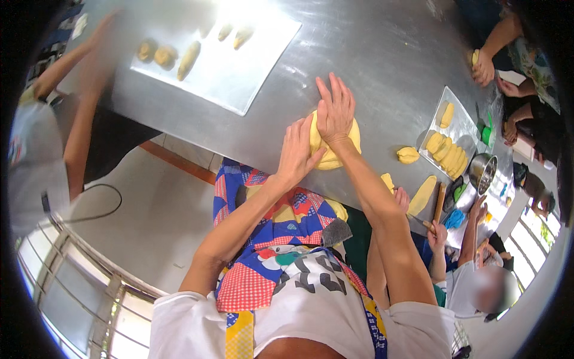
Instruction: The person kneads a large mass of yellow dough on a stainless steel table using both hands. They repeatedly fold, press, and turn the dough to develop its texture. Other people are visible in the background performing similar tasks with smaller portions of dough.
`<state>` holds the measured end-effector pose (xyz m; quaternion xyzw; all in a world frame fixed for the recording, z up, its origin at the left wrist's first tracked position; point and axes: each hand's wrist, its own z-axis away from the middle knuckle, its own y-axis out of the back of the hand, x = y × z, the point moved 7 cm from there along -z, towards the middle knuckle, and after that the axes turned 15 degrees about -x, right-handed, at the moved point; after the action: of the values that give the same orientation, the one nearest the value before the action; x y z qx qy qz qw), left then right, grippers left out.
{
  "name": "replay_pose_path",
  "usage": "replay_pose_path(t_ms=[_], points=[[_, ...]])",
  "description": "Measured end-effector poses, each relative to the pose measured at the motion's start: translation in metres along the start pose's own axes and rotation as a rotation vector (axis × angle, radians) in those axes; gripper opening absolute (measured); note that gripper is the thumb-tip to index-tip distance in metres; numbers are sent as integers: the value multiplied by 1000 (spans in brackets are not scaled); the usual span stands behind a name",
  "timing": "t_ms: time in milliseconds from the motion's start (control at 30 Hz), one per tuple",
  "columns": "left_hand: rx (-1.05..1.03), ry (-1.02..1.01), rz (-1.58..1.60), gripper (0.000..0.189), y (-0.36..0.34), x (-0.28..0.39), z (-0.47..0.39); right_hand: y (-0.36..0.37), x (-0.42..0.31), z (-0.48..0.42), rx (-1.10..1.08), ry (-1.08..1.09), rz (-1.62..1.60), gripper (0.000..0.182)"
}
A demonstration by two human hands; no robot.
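A large lump of yellow dough (352, 137) with a crease across it lies on the stainless steel table (358, 54) right in front of me. My right hand (335, 110) presses the heel of its palm onto the top, fingers stretched out flat past the far side. At the dough's left edge, my left hand (296, 148) cups the side, its thumb laid over the near part. Some of the dough's upper surface is hidden under both hands.
Far left, a metal baking sheet (224, 89) bears several shaped dough pieces (188, 60). To the right are a small dough roll (407, 155), another tray (430, 130) of rolls, a flattened dough strip (423, 195), a rolling pin (441, 202) and a steel bowl (483, 172). Other people work on both sides.
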<state>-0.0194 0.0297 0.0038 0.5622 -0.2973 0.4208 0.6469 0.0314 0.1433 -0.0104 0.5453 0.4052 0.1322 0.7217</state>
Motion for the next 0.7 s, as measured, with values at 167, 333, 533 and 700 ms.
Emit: replay_pose_path(t_ms=[167,333,533,700], points=[[-18,-29,21,75,3,-2,-5,5,8,-3,-41,102,-251,44],[-50,1,37,74,8,-5,-2,60,106,68,424,-210,-414,43],[-143,-67,29,76,1,-13,-7,20,81,84,351,-293,10,45],[-385,-15,328,82,5,-24,-5,17,-1,46,177,-189,-194,49]])
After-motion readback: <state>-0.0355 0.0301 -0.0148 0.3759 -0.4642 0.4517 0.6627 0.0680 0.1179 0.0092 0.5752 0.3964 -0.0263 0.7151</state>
